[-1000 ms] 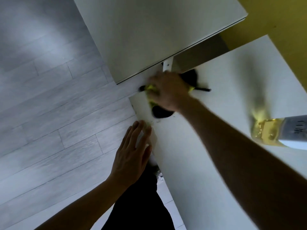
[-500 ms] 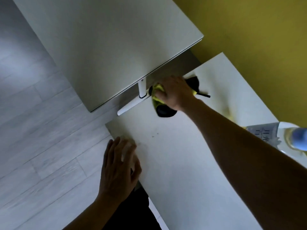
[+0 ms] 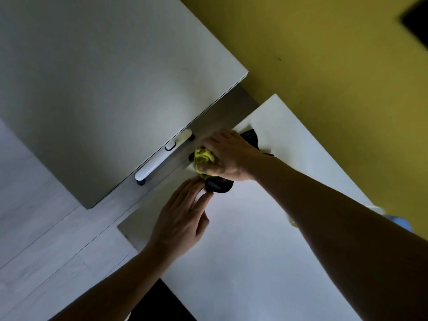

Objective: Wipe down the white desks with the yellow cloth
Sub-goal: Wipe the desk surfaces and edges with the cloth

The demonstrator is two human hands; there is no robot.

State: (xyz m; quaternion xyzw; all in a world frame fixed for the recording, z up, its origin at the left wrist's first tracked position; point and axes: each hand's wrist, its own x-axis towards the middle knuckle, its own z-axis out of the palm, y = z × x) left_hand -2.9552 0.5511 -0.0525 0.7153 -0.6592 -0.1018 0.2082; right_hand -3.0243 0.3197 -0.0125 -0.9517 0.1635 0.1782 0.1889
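The yellow cloth (image 3: 203, 158) is bunched under the right hand (image 3: 228, 156), whose fingers are curled round it, and it is pressed onto the near white desk (image 3: 243, 251) at that desk's far edge, toward 11 o'clock from the desk's middle. The left hand (image 3: 183, 218) is laid flat on the same desk with straight fingers, its fingertips (image 3: 203, 188) touching a black object (image 3: 218, 185) that lies under and just beside the cloth; what that object is cannot be told. The wiping is judged to be under way at this edge strip only. Whether the broad surface toward 5 o'clock is already wiped cannot be read from its look, since no streak or damp sheen is seen. The second white desk (image 3: 104, 89), toward 10 o'clock, is separated from the first by a narrow gap, and is judged still to be done. A white foot bar (image 3: 162, 156) is seen on the floor in that gap. For movement, open desk is offered toward 5 and 6 o'clock. The cloth is hemmed in by the desk edge at 10 o'clock, by the black object at 6 o'clock, and by the yellow wall (image 3: 324, 54) beyond the corner at 1 o'clock. A pale blue item (image 3: 400, 222), partly hidden by the right forearm, stands at 3 o'clock and is best avoided in long strokes.
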